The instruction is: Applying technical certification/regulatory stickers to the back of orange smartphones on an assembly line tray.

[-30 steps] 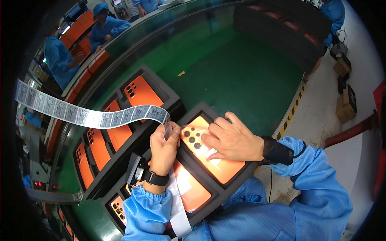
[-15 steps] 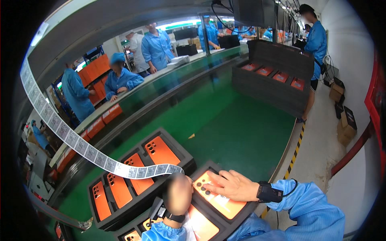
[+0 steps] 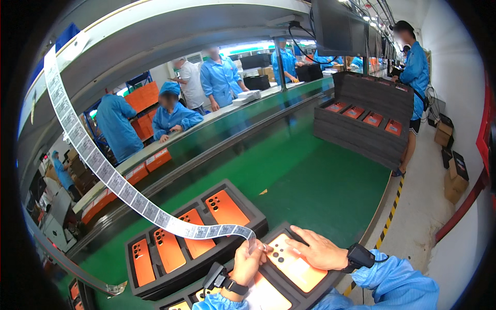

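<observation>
My left hand (image 3: 247, 264) pinches the loose end of a long strip of printed white labels (image 3: 137, 200), which curves down from the upper left. Its fingertips are at the left edge of an orange phone (image 3: 295, 268) with round black camera lenses. My right hand (image 3: 320, 251) lies over that phone with fingers stretched out, covering part of its back. The phone sits in a slot of the near dark foam tray (image 3: 283, 230). Beside it are more orange phones, partly hidden by my left hand and wrist.
A second foam tray (image 3: 254, 213) with several orange phones lies beyond on the green belt (image 3: 289, 181). Stacked dark trays (image 3: 356, 132) with phones stand at the far right. Co-workers in blue work across the line. A yellow-black floor stripe (image 3: 390, 217) runs along the right.
The view has shifted, so the scene sits lower and further right. My right hand has slid toward the phone's upper right edge, and its fingers lie less over the camera lenses.
</observation>
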{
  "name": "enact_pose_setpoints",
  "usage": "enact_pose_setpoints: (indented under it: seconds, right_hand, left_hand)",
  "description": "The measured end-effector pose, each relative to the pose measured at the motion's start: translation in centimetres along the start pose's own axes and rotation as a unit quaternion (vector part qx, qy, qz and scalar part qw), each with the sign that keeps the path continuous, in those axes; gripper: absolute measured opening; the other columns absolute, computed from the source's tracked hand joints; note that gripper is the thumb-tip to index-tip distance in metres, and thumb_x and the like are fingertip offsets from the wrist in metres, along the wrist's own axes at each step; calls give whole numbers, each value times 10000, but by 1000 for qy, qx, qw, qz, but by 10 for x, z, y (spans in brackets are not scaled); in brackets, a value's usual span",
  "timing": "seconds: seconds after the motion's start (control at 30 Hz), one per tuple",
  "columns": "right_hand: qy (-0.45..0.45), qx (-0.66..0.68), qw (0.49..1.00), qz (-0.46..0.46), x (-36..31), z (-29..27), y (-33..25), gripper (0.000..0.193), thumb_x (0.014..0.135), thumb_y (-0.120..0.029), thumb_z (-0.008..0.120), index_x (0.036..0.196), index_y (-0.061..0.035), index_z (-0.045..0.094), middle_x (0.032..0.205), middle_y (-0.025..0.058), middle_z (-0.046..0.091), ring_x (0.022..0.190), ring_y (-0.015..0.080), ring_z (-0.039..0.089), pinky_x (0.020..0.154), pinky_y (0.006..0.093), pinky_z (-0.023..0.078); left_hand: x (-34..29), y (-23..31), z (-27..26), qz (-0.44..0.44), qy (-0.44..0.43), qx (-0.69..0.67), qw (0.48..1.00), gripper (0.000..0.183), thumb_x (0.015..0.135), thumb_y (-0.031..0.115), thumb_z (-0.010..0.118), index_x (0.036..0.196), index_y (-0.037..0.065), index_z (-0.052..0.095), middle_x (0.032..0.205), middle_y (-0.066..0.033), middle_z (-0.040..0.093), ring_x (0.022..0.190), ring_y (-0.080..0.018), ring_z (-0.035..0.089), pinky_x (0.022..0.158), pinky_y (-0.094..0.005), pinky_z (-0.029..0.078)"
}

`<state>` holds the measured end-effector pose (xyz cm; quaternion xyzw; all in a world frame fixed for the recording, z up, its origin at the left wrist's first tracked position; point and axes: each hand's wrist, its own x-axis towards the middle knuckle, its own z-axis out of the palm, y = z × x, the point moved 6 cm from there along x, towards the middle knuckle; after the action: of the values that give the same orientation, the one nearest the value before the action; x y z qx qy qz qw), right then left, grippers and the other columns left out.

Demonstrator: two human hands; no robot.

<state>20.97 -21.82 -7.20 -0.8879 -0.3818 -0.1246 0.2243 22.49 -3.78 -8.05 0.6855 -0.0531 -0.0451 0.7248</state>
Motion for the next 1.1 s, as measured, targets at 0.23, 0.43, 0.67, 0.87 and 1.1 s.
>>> enact_pose_setpoints:
  seconds: [0.23, 0.43, 0.67, 0.87, 1.1]
  right_hand:
    - [121, 89, 988, 22, -7, -18, 2, 413, 830, -54, 531, 1237, -21, 467, 1270, 198, 439, 1105, 358, 494, 927, 417, 429]
    - [90, 120, 988, -29, -6, -18, 7, 265, 802, -149, 599, 1032, -18, 588, 1161, 139, 522, 1029, 301, 524, 881, 384, 439]
    - [36, 47, 995, -78, -3, -15, -7, 293, 669, -191, 652, 935, -76, 611, 1018, 71, 528, 1039, 293, 465, 833, 396, 442]
    - [35, 50, 995, -82, -3, -9, -5, 305, 631, -106, 599, 934, -71, 610, 1004, 67, 526, 1020, 290, 467, 833, 397, 442]
    - [39, 37, 994, -91, 0, -10, -4, 220, 715, -126, 621, 930, -79, 610, 1000, 62, 530, 1007, 281, 475, 844, 389, 439]
  left_hand:
    - [-35, -12, 32, -201, -350, 41, 914, 327, 940, 319, 498, 1112, 43, 459, 1005, -53, 609, 644, -44, 575, 467, -143, 390]
    - [-34, -12, 38, -251, -348, 18, 903, 363, 935, 326, 511, 1142, 36, 442, 1166, -91, 578, 614, -69, 593, 454, -144, 389]
    - [-33, -16, 39, -255, -369, -48, 892, 184, 950, 202, 478, 1042, 46, 444, 1176, -113, 554, 595, -110, 604, 486, -172, 429]
    - [-33, -18, 38, -254, -368, -55, 893, 95, 941, 139, 475, 947, 58, 428, 1149, -134, 560, 593, -128, 617, 467, -179, 425]
    - [-31, -17, 38, -241, -360, -43, 901, 52, 926, 108, 476, 937, 76, 437, 1168, -172, 557, 606, -103, 617, 463, -164, 408]
